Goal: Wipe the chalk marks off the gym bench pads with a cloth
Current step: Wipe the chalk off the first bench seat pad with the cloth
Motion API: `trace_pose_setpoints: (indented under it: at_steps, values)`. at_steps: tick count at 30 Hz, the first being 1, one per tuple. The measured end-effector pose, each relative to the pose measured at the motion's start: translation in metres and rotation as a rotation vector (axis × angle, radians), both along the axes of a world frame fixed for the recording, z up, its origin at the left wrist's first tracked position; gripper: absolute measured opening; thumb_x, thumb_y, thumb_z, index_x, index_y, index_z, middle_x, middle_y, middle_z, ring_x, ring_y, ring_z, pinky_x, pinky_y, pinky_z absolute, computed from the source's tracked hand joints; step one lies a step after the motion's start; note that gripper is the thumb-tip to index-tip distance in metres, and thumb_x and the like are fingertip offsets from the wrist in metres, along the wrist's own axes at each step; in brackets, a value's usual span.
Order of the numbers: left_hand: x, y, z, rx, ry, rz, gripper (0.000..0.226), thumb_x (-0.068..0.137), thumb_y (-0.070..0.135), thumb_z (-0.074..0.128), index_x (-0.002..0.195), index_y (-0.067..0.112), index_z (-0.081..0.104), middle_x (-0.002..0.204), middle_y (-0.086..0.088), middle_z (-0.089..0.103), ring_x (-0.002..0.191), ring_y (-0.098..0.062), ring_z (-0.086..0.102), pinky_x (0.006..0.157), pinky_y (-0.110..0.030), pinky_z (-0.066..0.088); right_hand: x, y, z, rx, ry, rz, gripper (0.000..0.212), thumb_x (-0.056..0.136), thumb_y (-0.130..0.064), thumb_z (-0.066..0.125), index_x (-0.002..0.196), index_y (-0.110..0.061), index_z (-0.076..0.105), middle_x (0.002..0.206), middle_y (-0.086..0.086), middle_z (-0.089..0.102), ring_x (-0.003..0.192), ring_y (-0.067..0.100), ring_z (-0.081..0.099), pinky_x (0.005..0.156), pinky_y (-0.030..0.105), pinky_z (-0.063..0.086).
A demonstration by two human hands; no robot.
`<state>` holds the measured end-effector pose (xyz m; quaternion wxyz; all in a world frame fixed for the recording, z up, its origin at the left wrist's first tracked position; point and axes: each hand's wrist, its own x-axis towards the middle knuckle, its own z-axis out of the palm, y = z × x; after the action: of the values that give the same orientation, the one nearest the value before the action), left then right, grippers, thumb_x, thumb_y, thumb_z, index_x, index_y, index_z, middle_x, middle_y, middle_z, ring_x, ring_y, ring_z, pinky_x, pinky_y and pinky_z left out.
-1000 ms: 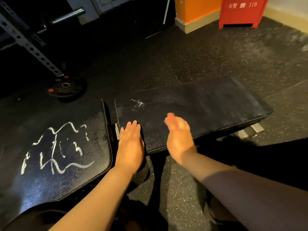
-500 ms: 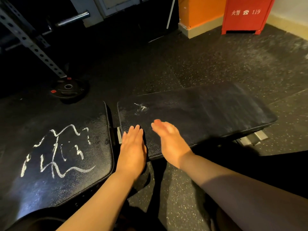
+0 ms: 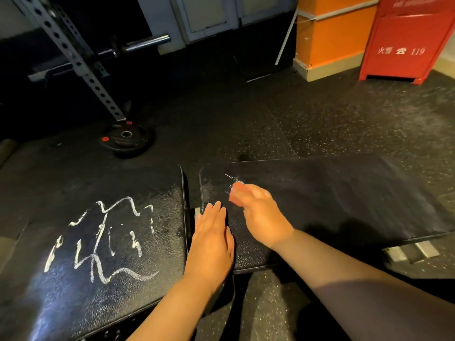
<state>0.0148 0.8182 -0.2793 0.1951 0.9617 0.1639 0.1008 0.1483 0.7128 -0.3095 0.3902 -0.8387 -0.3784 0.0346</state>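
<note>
Two black pebbled-vinyl pads with rounded corners lie side by side, a narrow gap between them. The left pad point(image 3: 167, 217), lower left of the frame, carries a large white chalk scribble point(image 3: 103, 238). The right pad point(image 3: 344, 200) is matte and carries a small chalk mark point(image 3: 232, 178) near its upper left corner. The left hand point(image 3: 211, 239) lies flat on that pad's near-left corner, fingers straight and together. The right hand point(image 3: 261, 215), motion-blurred, reaches its loosely extended fingers to the small mark. Speckled rubber floor point(image 3: 246, 119) spreads wide beyond the pads.
</note>
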Motion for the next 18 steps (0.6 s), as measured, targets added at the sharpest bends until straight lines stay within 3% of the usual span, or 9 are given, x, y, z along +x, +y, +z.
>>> trace_pose_setpoints:
  at_steps: [2, 4, 6, 8, 11, 13, 15, 18]
  values:
    - [0.004, -0.001, 0.001, -0.023, -0.010, 0.016, 0.048, 0.104, 0.018, 0.043, 0.151, 0.008, 0.040, 0.162, -0.004, 0.029, 0.153, -0.017, 0.014, 0.126, -0.035, 0.004, 0.023, -0.006, -0.004, -0.122, -0.015, -0.206, 0.046, 0.088, 0.002, 0.050, 0.128, -0.018, 0.059, 0.134, 0.004, 0.050, 0.125, 0.026, 0.044, 0.104, 0.042, 0.039]
    - [0.007, -0.001, 0.002, -0.037, -0.040, 0.032, 0.048, 0.105, 0.021, 0.040, 0.152, 0.010, 0.037, 0.163, -0.001, 0.026, 0.153, -0.014, 0.010, 0.123, -0.023, -0.004, 0.033, -0.008, -0.003, -0.191, 0.068, -0.308, 0.046, 0.089, 0.001, 0.048, 0.131, -0.016, 0.054, 0.133, 0.009, 0.046, 0.124, 0.030, 0.043, 0.102, 0.043, 0.039]
    - [0.010, 0.001, 0.001, -0.049, -0.064, 0.040, 0.049, 0.105, 0.021, 0.039, 0.153, 0.011, 0.037, 0.163, 0.001, 0.025, 0.153, -0.012, 0.009, 0.118, -0.016, -0.007, 0.024, 0.006, 0.004, -0.159, 0.092, -0.184, 0.038, 0.094, -0.008, 0.046, 0.129, -0.020, 0.055, 0.128, 0.006, 0.047, 0.120, 0.024, 0.046, 0.103, 0.037, 0.041]
    - [0.011, 0.001, -0.001, -0.053, -0.072, 0.044, 0.048, 0.104, 0.018, 0.042, 0.152, 0.008, 0.039, 0.162, -0.003, 0.028, 0.153, -0.015, 0.012, 0.119, -0.019, -0.005, 0.009, 0.022, 0.006, -0.089, 0.088, -0.014, 0.024, 0.101, -0.030, 0.047, 0.121, -0.029, 0.060, 0.127, -0.003, 0.049, 0.118, 0.011, 0.054, 0.104, 0.032, 0.041]
    - [0.014, -0.002, -0.001, -0.038, -0.075, 0.051, 0.047, 0.104, 0.015, 0.045, 0.149, 0.004, 0.042, 0.160, -0.008, 0.031, 0.152, -0.020, 0.016, 0.119, -0.020, -0.007, 0.017, 0.026, 0.008, -0.037, 0.098, -0.048, 0.029, 0.095, -0.048, 0.054, 0.113, -0.030, 0.069, 0.126, -0.002, 0.058, 0.111, 0.006, 0.062, 0.101, 0.033, 0.045]
    - [0.015, -0.003, 0.000, -0.029, -0.087, 0.055, 0.048, 0.105, 0.018, 0.042, 0.151, 0.005, 0.040, 0.161, -0.006, 0.029, 0.153, -0.018, 0.014, 0.115, -0.014, -0.013, 0.029, 0.021, 0.007, 0.008, 0.243, -0.275, 0.029, 0.093, -0.029, 0.054, 0.117, -0.020, 0.069, 0.127, 0.003, 0.058, 0.118, 0.018, 0.057, 0.105, 0.039, 0.042]
    - [0.016, -0.003, 0.000, -0.033, -0.098, 0.061, 0.048, 0.105, 0.020, 0.040, 0.152, 0.006, 0.038, 0.162, -0.004, 0.027, 0.153, -0.017, 0.012, 0.112, -0.010, -0.015, 0.033, 0.024, 0.003, -0.038, 0.183, -0.276, 0.038, 0.093, -0.002, 0.048, 0.127, -0.011, 0.062, 0.132, 0.007, 0.052, 0.123, 0.024, 0.050, 0.107, 0.034, 0.038]
    - [0.016, 0.000, -0.002, -0.030, -0.085, 0.061, 0.048, 0.105, 0.019, 0.040, 0.152, 0.007, 0.038, 0.162, -0.004, 0.028, 0.153, -0.016, 0.012, 0.113, -0.011, -0.013, 0.024, 0.036, 0.006, -0.009, 0.279, -0.111, 0.040, 0.099, -0.005, 0.045, 0.133, -0.018, 0.060, 0.129, -0.002, 0.047, 0.111, -0.003, 0.056, 0.104, 0.021, 0.042]
